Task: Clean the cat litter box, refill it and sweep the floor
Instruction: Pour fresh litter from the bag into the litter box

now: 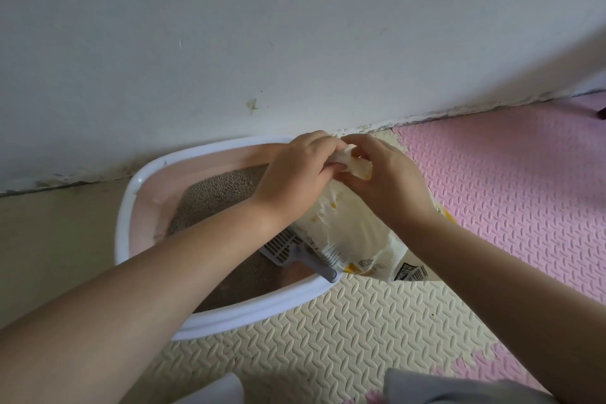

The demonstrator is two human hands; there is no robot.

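Note:
A pink litter box with a white rim (131, 207) stands against the wall, with grey-brown litter (216, 193) inside. A grey slotted scoop (288, 249) lies in the box, its handle resting on the near rim. A cream and yellow litter bag (354, 236) leans over the box's right side. My left hand (295, 174) and my right hand (390, 180) both pinch the bag's crumpled top corner, fingers close together just above the box's far right rim.
A white wall (295, 43) runs right behind the box. The floor is covered with cream foam mat tiles (328, 338) and pink foam mat tiles (508, 190). Grey cloth (442, 387) shows at the bottom edge.

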